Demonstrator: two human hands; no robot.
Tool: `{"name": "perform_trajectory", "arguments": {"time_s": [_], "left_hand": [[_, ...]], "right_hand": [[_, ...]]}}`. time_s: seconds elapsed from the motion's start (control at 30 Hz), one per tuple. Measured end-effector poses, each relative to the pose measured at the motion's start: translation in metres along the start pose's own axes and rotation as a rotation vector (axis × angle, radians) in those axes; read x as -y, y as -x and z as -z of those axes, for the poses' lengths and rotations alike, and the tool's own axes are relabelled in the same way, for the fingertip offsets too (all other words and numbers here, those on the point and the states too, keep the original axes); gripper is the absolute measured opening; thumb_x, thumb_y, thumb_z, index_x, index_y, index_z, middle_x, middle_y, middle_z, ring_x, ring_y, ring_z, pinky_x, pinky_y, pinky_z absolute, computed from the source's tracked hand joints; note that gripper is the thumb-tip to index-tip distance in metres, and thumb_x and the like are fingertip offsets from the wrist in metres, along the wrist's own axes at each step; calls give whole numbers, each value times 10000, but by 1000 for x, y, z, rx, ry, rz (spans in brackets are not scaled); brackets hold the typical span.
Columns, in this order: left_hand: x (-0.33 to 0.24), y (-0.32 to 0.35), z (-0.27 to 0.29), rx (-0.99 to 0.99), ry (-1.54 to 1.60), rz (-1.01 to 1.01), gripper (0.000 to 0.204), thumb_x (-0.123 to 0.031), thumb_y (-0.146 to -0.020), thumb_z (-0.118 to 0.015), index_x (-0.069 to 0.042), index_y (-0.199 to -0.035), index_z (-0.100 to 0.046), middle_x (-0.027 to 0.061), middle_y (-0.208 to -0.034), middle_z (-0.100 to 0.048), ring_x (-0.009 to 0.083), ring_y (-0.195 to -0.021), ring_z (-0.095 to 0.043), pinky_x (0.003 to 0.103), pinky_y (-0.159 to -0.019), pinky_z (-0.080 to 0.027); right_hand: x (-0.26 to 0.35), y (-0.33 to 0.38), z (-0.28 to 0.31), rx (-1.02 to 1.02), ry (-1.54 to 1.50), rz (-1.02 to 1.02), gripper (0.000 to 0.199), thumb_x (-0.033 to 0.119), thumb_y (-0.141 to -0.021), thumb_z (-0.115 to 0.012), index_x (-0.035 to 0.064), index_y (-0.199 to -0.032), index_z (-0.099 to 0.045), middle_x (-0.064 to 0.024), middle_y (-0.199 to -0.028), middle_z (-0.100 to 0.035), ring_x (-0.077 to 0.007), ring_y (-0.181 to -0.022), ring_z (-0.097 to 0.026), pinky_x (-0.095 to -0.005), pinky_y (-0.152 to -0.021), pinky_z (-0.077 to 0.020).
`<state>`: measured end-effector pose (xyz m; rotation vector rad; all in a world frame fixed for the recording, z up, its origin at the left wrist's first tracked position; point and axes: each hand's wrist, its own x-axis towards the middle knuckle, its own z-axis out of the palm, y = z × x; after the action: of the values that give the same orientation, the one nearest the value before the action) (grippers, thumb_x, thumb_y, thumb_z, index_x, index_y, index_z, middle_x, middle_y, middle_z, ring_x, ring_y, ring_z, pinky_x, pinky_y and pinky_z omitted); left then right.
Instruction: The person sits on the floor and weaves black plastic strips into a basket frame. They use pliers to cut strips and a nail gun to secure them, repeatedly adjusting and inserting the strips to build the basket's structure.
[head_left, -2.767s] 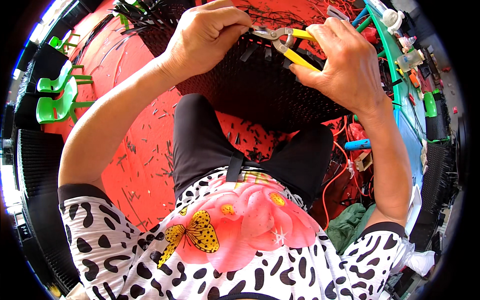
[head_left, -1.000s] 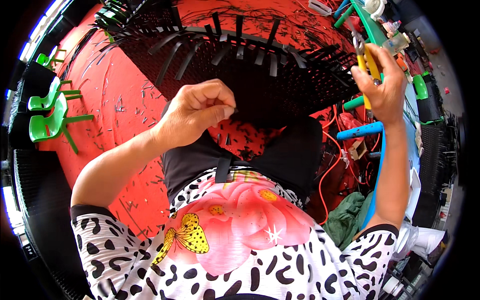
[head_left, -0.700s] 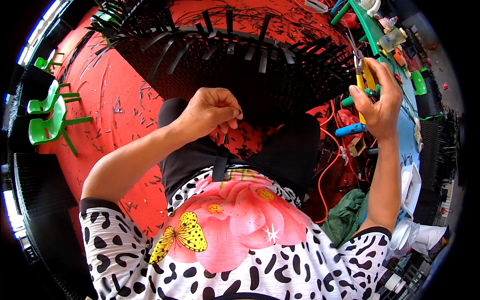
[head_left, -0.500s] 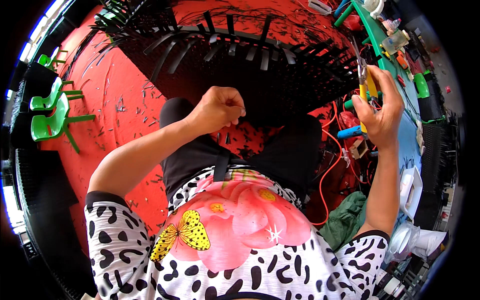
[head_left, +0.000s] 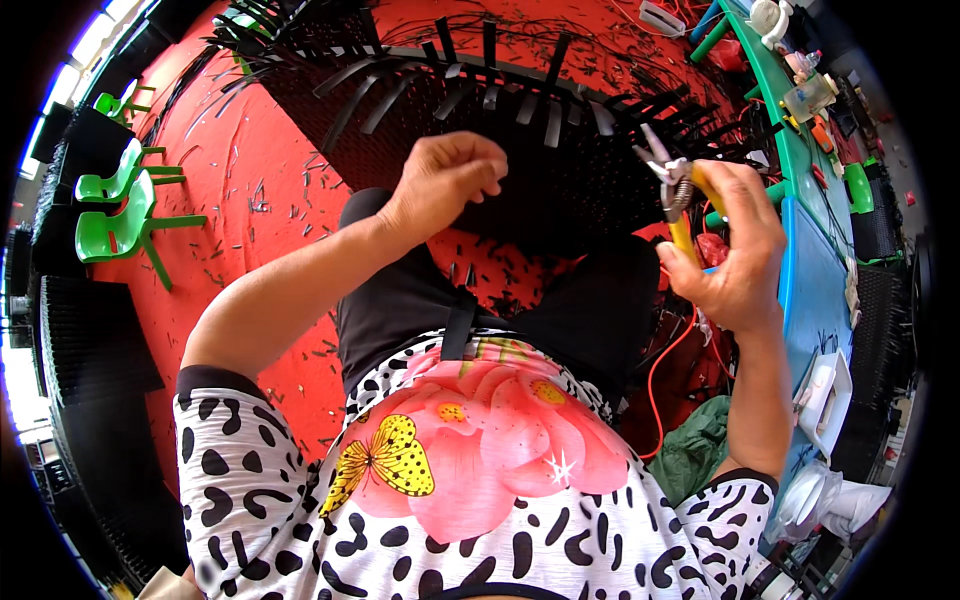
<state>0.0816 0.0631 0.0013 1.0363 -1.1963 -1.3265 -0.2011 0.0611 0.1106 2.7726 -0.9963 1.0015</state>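
My right hand [head_left: 738,255] grips a pair of pliers [head_left: 677,187] with yellow handles and a coil spring between them. Their metal jaws stand apart and point up and away to the left. In front of me is a large black woven basket [head_left: 560,205], and many flat black strap ends [head_left: 489,65] stick out along its rim. Over the near side of this weave hovers my left hand [head_left: 445,185], fingers curled and pressed together; whatever they might hold cannot be made out. The pliers are apart from the left hand.
Cut black scraps lie over the red floor [head_left: 230,240]. Small green chairs [head_left: 120,225] stand at the left. Along the right runs a green and blue table [head_left: 800,265] bearing bottles, tools and a white tray [head_left: 823,400]. An orange cord [head_left: 655,385] and dark green cloth [head_left: 695,450] lie beside my right arm.
My left hand has risen away from my lap towards the basket's weave. My right hand has moved left with the pliers, whose jaws have spread apart and tipped leftward.
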Motion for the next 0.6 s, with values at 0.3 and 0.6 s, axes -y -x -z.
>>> {"name": "perform_trajectory", "arguments": {"time_s": [0.3,0.6], "left_hand": [[-36,-12,-16,-140,320,111,193,-193,-899,-584,-5,-898,-631,75,-794,-640,128,-636,-575,269,-590,-464],[-23,-7,-8,-137,333,101,143,-151,-903,-574,-19,-878,-623,64,-762,-633,113,-582,-561,262,-540,-457]], "right_hand": [[7,12,-42,149,20,58,579,295,-581,-759,-53,-999,-562,-166,-897,-553,-327,-814,-551,-402,-716,-481],[1,23,-82,359,-812,-593,460,319,-705,-689,-60,-949,-600,-96,-754,-589,-163,-653,-554,-291,-626,-456]]}}
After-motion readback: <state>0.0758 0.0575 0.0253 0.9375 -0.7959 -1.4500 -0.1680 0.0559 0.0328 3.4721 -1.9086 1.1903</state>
